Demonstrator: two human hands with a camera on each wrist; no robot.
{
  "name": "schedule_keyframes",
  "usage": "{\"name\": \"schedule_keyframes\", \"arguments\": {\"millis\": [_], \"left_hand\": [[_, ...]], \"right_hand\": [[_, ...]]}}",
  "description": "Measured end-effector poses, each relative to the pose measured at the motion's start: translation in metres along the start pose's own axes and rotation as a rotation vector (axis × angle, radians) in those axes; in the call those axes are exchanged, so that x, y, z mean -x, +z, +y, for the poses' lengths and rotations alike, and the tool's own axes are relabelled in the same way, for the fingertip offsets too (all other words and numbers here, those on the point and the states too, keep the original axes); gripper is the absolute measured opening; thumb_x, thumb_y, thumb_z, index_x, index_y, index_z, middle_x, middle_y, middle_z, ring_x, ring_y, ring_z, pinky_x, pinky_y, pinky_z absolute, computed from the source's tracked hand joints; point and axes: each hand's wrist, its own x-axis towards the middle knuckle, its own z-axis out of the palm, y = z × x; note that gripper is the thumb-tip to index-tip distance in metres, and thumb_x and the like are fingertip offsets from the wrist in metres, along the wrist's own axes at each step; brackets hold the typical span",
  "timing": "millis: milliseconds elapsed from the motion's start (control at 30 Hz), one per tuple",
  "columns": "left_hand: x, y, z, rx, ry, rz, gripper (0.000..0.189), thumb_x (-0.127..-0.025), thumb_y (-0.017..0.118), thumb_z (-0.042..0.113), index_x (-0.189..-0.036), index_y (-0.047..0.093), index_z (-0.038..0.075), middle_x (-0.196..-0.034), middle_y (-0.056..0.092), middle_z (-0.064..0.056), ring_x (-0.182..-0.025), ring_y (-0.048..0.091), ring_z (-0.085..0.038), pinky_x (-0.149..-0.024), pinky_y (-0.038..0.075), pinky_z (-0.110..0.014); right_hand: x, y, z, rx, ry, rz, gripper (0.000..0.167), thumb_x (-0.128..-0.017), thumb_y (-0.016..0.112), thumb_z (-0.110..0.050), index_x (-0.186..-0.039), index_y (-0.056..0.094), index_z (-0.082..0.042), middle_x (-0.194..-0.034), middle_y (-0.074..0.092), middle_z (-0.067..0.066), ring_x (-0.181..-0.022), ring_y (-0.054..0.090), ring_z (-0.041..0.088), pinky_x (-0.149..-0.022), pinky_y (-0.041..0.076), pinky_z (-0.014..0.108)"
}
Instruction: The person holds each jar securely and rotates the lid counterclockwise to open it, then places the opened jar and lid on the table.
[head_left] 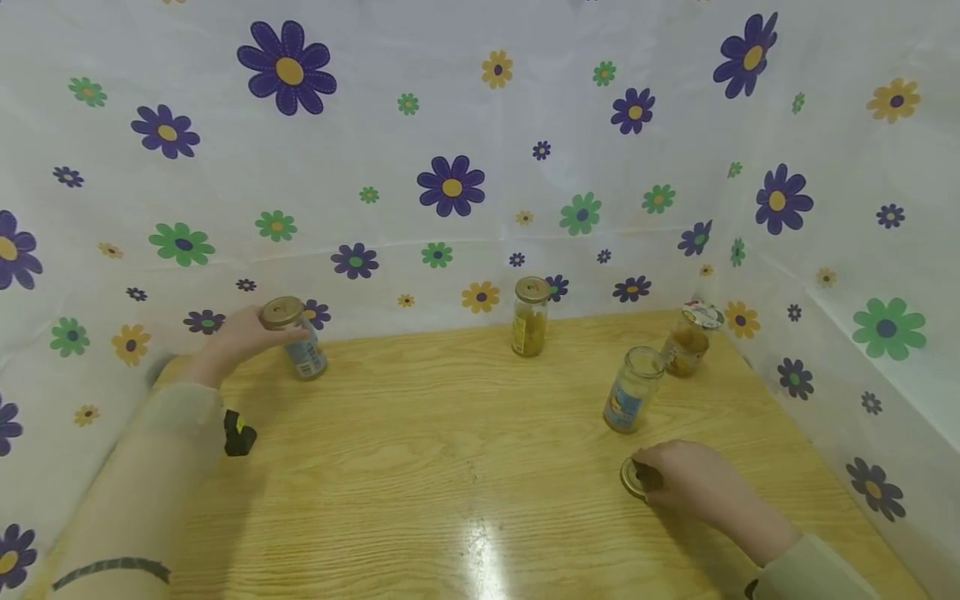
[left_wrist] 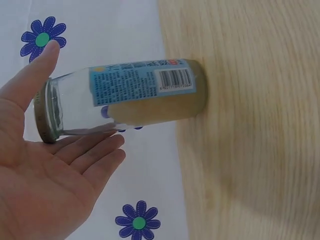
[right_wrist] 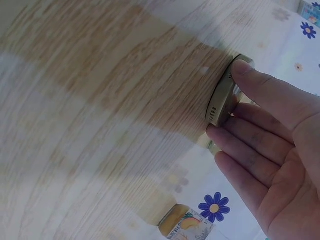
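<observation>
At the back left, my left hand reaches round the top of a lidded glass jar with a blue label. Its thumb lies by the gold lid and its fairly straight fingers extend alongside the glass. The jar stands on the table. On the right, my right hand pinches a loose gold jar lid by its rim, thumb on one side and fingers on the other, at the tabletop. Just beyond it stands an uncovered glass jar with a blue label.
A jar of yellowish contents with a gold lid stands at the back middle. Another jar with a patterned lid is at the back right. Flowered cloth borders the wooden table. A small black object appears beside the left sleeve.
</observation>
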Motion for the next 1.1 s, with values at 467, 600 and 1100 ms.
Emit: {"name": "schedule_keyframes", "arguments": {"millis": [467,600,1100], "left_hand": [[-0.012,0.028,-0.007,0.268,-0.024,0.080,0.100,-0.099,0.074,0.041,-0.167,0.014,-0.002,-0.170,0.021,-0.036,-0.157,0.023,-0.058,-0.127,0.024,-0.071],[-0.015,0.035,-0.009,0.315,-0.043,0.089,0.100,-0.099,0.074,0.039,-0.168,0.013,-0.001,-0.172,0.019,-0.034,-0.158,0.022,-0.056,-0.128,0.023,-0.069],[-0.014,0.048,-0.001,0.340,-0.159,0.150,0.096,-0.100,0.071,0.040,-0.162,0.019,-0.013,-0.170,0.023,-0.035,-0.157,0.026,-0.054,-0.130,0.026,-0.063]], "right_hand": [[-0.001,-0.001,0.001,0.004,-0.001,0.013,0.048,-0.076,0.096,-0.023,-0.118,0.077,-0.007,-0.105,0.082,0.003,-0.092,0.077,0.021,-0.081,0.065,0.039],[-0.001,-0.001,0.000,0.013,-0.011,0.013,0.050,-0.076,0.097,-0.024,-0.118,0.077,-0.006,-0.107,0.082,0.004,-0.093,0.077,0.022,-0.083,0.065,0.040],[0.000,0.000,-0.001,0.028,-0.033,0.032,0.046,-0.075,0.097,-0.023,-0.114,0.078,-0.007,-0.102,0.082,0.002,-0.089,0.076,0.020,-0.080,0.064,0.039]]}}
